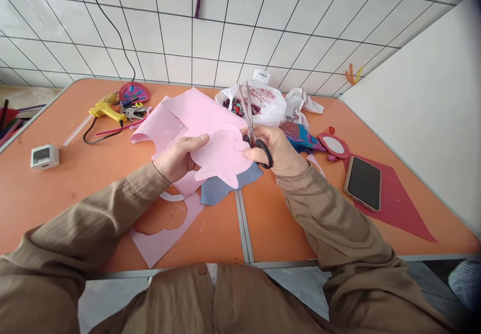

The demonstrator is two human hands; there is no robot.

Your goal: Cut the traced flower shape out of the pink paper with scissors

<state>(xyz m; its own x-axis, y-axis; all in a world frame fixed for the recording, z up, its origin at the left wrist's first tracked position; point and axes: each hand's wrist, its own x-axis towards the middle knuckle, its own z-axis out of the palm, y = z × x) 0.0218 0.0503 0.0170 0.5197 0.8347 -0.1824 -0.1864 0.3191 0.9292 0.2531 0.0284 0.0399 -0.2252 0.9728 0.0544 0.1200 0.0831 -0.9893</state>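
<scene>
A pink felt cutout (pixel 221 153), with a drawn outline near its edge and small pointed flaps at the bottom, is held up over the table. My left hand (pixel 180 157) grips its left side, thumb on top. My right hand (pixel 276 146) is closed around the black handles of a pair of scissors (pixel 249 116), whose blades point up and away, slightly parted. The right thumb also touches the felt's right edge. Behind and below lie a large pink felt sheet (pixel 195 106) and a blue-grey felt piece (pixel 216 190), partly covered by the cutout.
Pink scraps (pixel 161 246) lie near the front edge. On the left are a yellow glue gun (pixel 105 106), keys (pixel 133 111) and a white cube-shaped device (pixel 45 156). A plastic bag (pixel 272 106) stands at the back. A phone (pixel 364 183) rests on red felt (pixel 402 209) at right.
</scene>
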